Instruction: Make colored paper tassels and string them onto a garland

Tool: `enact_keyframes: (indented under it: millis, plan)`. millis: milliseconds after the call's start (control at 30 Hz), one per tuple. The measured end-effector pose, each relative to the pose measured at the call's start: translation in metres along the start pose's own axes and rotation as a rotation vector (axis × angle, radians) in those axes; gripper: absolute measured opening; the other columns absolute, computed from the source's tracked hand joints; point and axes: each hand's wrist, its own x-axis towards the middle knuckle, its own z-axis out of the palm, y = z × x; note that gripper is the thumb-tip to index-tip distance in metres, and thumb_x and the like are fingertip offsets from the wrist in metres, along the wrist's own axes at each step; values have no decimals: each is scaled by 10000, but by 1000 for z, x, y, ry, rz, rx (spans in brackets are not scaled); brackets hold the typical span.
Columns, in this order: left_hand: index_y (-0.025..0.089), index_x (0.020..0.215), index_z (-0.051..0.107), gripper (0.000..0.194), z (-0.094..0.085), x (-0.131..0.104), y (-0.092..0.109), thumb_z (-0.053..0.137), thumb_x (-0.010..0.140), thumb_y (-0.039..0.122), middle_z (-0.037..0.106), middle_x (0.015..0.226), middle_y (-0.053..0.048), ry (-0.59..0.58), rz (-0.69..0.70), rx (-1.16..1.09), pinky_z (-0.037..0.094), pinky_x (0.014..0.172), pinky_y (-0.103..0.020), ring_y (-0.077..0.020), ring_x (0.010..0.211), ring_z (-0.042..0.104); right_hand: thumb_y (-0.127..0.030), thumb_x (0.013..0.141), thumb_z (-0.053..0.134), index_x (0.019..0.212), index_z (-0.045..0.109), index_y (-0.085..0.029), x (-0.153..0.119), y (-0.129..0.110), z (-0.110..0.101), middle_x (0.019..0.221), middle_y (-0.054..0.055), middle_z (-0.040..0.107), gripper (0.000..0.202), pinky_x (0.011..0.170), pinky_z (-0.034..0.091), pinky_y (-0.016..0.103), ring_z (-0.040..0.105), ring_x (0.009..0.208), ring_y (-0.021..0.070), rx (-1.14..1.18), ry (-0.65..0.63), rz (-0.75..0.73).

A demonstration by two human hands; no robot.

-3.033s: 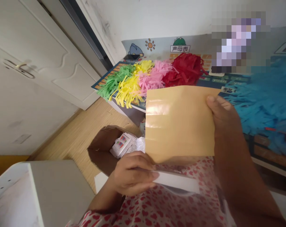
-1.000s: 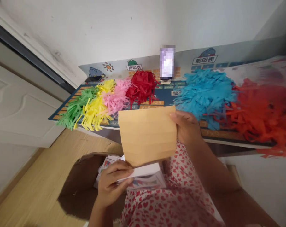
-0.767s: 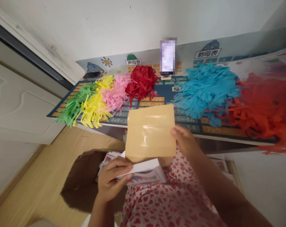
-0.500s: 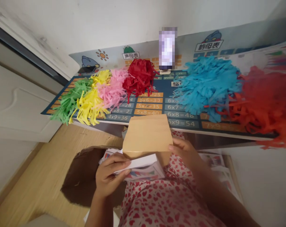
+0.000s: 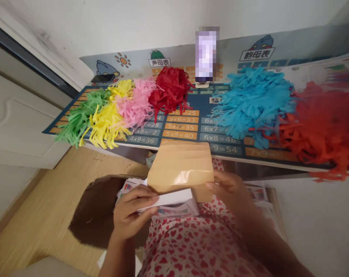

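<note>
A tan kraft-paper packet (image 5: pixel 181 163) is held over my lap, its top reaching past the table's front edge. Light glints on its bent lower part. My right hand (image 5: pixel 227 188) grips its right edge between thumb and fingers. Just below, my left hand (image 5: pixel 136 209) pinches a white printed packet (image 5: pixel 174 204) by its left end, thumb underneath and fingers on top. The white packet has a flat pale upper side and a coloured print on the front. It overlaps the lower edge of the tan one; whether one goes inside the other I cannot tell.
Tissue-strip tassels in green (image 5: pixel 82 115), yellow (image 5: pixel 107 127), pink (image 5: pixel 136 104), dark red (image 5: pixel 171 92), blue (image 5: pixel 255 104) and orange-red (image 5: pixel 324 130) lie on the chart-covered table (image 5: pixel 180 134). A blurred-out phone (image 5: pixel 206 55) stands behind. A brown carton (image 5: pixel 90 215) is on the floor at left.
The tan packet has tilted and bent a little, with a bright glint now on it. Both hands keep their grips. The whole view has shifted slightly.
</note>
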Motion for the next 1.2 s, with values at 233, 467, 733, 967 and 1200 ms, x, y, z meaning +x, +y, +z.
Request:
enact_keyframes:
  millis: [233, 467, 733, 967, 1200]
  plan:
    - [224, 1123, 733, 307, 2, 5, 5, 705, 836, 118, 735, 878, -75, 19, -3, 7, 592, 689, -333, -192, 799, 689, -289, 917, 620, 1160, 725, -251, -4, 9, 0, 1060, 23, 761, 267, 800, 568, 265, 726, 909, 201, -29, 83, -8]
    - [215, 1134, 727, 309, 3, 8, 8, 700, 843, 116, 728, 874, -82, 15, 20, 3, 588, 691, -333, -191, 799, 681, -331, 892, 656, 1391, 544, -268, -7, 10, 11, 1112, 67, 745, 515, 813, 583, 314, 725, 955, 226, 123, 163, 101]
    - [159, 1105, 723, 280, 9, 12, 12, 698, 835, 89, 716, 888, -89, -25, 58, 23, 577, 704, -306, -177, 820, 679, -347, 763, 743, 1171, 725, -263, 9, -8, 21, 1171, 50, 727, 417, 916, 564, 339, 692, 1064, 263, -188, 248, 94]
    - [207, 1156, 708, 338, 10, 11, 12, 695, 837, 96, 722, 886, -79, -35, 44, 27, 587, 698, -314, -186, 820, 687, -336, 791, 712, 973, 784, -256, 13, -8, 17, 951, 29, 775, 211, 797, 576, 314, 725, 875, 230, -217, 200, 65]
    - [202, 1132, 713, 311, 12, 14, 12, 707, 834, 116, 722, 870, -76, -40, 46, 35, 591, 690, -308, -185, 806, 693, -296, 783, 731, 941, 784, -290, 12, -4, 18, 953, 11, 772, 167, 815, 576, 317, 722, 884, 220, -175, 255, 21]
